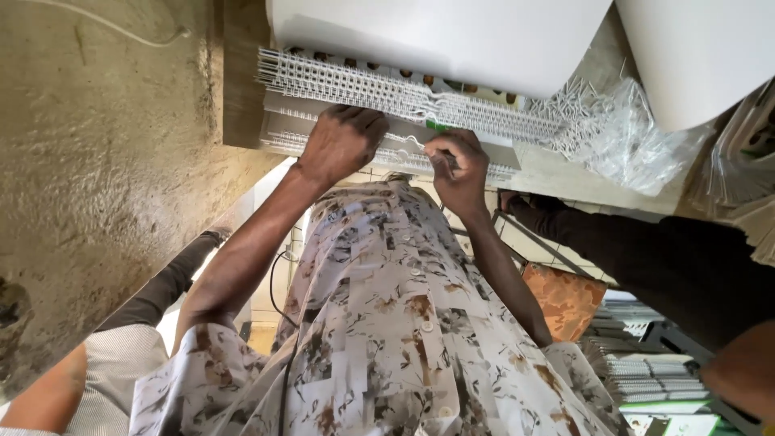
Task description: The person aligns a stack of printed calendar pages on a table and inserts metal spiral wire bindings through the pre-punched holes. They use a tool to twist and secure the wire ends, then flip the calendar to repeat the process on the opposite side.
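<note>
The left hand (pixel 343 141) lies fingers bent, palm down on a pale grey flat strip (pixel 404 145) at the near edge of the stack, pressing rather than gripping. Just beside it, the right hand (pixel 456 165) pinches closed on what seems a thin white plastic comb binding spine (pixel 408 144), though the view is poor. Beyond lie rows of white comb spines (pixel 347 81) under large white paper sheets (pixel 436 36), with a crumpled clear plastic bag (pixel 638 137) to the right.
</note>
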